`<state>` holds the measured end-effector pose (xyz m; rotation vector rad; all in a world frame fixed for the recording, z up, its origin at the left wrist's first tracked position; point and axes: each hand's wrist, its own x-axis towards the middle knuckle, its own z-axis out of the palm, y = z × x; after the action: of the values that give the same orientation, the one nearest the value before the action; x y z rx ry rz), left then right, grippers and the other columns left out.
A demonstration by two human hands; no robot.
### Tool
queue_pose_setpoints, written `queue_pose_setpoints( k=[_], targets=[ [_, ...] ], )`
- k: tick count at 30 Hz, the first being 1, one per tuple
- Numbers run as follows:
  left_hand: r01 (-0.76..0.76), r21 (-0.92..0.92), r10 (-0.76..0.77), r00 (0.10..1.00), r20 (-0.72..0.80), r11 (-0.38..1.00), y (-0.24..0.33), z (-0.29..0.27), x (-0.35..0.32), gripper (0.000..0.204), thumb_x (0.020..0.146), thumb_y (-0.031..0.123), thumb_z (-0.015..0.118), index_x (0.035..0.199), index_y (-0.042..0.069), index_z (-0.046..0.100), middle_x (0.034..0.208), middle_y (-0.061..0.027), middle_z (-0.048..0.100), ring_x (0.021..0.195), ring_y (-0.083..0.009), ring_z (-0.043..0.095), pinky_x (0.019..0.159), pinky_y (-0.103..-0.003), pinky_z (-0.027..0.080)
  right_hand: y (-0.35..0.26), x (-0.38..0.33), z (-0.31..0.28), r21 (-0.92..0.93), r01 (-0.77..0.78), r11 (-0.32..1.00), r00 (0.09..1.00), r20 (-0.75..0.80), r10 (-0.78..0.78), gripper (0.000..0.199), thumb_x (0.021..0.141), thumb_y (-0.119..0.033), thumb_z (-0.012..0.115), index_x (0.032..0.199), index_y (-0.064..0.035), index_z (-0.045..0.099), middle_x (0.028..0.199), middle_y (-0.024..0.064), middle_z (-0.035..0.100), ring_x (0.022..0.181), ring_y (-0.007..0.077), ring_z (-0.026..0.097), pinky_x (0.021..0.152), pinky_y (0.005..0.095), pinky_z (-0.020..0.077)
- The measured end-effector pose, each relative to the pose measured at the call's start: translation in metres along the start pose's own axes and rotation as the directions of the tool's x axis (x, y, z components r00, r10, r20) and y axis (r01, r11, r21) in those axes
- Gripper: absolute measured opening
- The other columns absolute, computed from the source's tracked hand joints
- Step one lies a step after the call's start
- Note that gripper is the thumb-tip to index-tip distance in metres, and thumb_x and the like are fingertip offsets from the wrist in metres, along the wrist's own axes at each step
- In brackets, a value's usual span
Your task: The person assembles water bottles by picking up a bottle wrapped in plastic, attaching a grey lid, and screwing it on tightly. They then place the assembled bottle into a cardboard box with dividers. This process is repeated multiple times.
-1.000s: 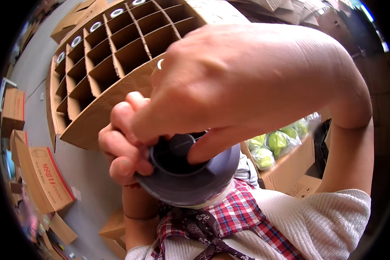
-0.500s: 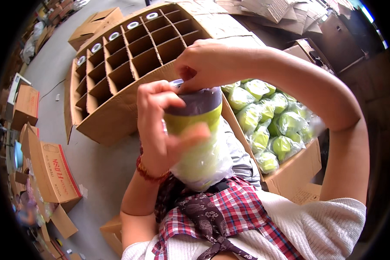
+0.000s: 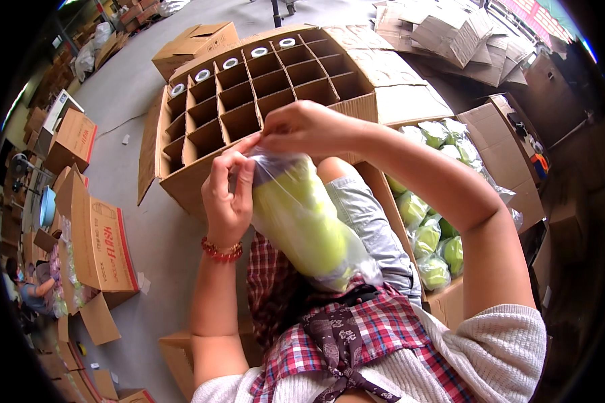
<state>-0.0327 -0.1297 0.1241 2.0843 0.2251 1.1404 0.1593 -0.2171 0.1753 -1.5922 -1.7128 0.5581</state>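
Note:
A yellow-green flask (image 3: 292, 208) with a dark grey band at its upper end lies tilted over my lap inside a clear plastic bag (image 3: 346, 248). My left hand (image 3: 228, 191) is beside its upper end, thumb and fingers closed on the edge of the bag. Just above, my right hand (image 3: 302, 127) pinches the gathered mouth of the same bag, its fingertips close to those of the left. The flask's top is partly hidden by the bunched plastic and my fingers.
Ahead stands a carton with cardboard dividers (image 3: 249, 87); white round tops show in several far cells. To my right, an open box (image 3: 444, 289) holds several bagged green flasks (image 3: 427, 238). Printed cartons (image 3: 101, 245) stand at left, where a person (image 3: 33, 289) sits. Flattened cardboard (image 3: 450, 40) lies far right.
The flask has tipped from nearly upright to a slant, and the plastic is now drawn over its top. Both hands have come together at the bag's mouth. The view has shifted.

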Motion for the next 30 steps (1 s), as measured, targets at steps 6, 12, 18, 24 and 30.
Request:
queue_pose_setpoints(
  k=[6, 12, 18, 24, 30],
  targets=[
    [0.311, -0.045, -0.299, 0.849, -0.435, 0.949, -0.125, -0.035, -0.055, 0.019, 0.1, 0.021, 0.054, 0.103, 0.002, 0.055, 0.087, -0.0019, 0.056, 0.078, -0.0096, 0.051, 0.072, -0.024, 0.044, 0.064, -0.108, 0.028, -0.446, 0.155, 0.881, 0.988, 0.071, -0.137, 0.065, 0.076, -0.014, 0.069, 0.137, -0.0135, 0.046, 0.148, 0.0114, 0.037, 0.119, 0.0294, 0.055, 0.09, 0.0418, 0.0526],
    [0.524, -0.416, -0.664, 0.655, -0.36, 0.743, -0.144, -0.005, -0.064, 0.029, 0.1, 0.027, 0.053, 0.11, 0.0, 0.054, 0.101, -0.0068, 0.058, 0.089, -0.0145, 0.055, 0.08, -0.029, 0.048, 0.069, -0.177, 0.096, -0.148, 0.153, 0.977, 0.953, -0.238, -0.185, 0.056, 0.074, -0.012, 0.069, 0.126, -0.0047, 0.05, 0.139, 0.0168, 0.047, 0.11, 0.0366, 0.06, 0.088, 0.0423, 0.0507],
    [0.564, -0.278, -0.582, 0.813, 0.022, 0.778, -0.111, 0.057, 0.0, 0.021, 0.095, 0.018, 0.059, 0.105, 0.0, 0.057, 0.093, -0.0047, 0.06, 0.08, -0.0115, 0.056, 0.073, -0.025, 0.048, 0.068, -0.259, 0.103, 0.042, 0.141, 0.989, 0.865, -0.49, -0.103, 0.044, 0.077, -0.012, 0.069, 0.118, -0.0012, 0.057, 0.115, 0.0164, 0.062, 0.099, 0.033, 0.064, 0.086, 0.0379, 0.0518],
    [0.742, -0.407, -0.464, 0.658, 0.593, 0.533, 0.013, 0.244, 0.015, 0.02, 0.091, 0.013, 0.063, 0.101, -0.003, 0.058, 0.095, -0.0069, 0.06, 0.083, -0.0123, 0.057, 0.074, -0.023, 0.048, 0.048, -0.436, 0.062, 0.724, 0.014, 0.69, 0.36, -0.647, 0.672, 0.032, 0.083, 0.0, 0.065, 0.115, -0.0006, 0.06, 0.108, 0.0086, 0.064, 0.093, 0.0174, 0.065, 0.076, 0.0301, 0.0548],
    [0.886, -0.165, -0.432, 0.365, 0.824, 0.434, 0.015, 0.351, -0.035, 0.054, 0.09, 0.019, 0.067, 0.13, -0.003, 0.037, 0.115, -0.0148, 0.054, 0.096, -0.0217, 0.062, 0.078, -0.033, 0.054, 0.061, -0.555, 0.031, 0.636, -0.285, 0.717, 0.146, -0.71, 0.688, 0.033, 0.086, -0.001, 0.064, 0.119, 0.0009, 0.056, 0.108, 0.0096, 0.065, 0.095, 0.021, 0.065, 0.076, 0.0357, 0.0578]
  ],
)
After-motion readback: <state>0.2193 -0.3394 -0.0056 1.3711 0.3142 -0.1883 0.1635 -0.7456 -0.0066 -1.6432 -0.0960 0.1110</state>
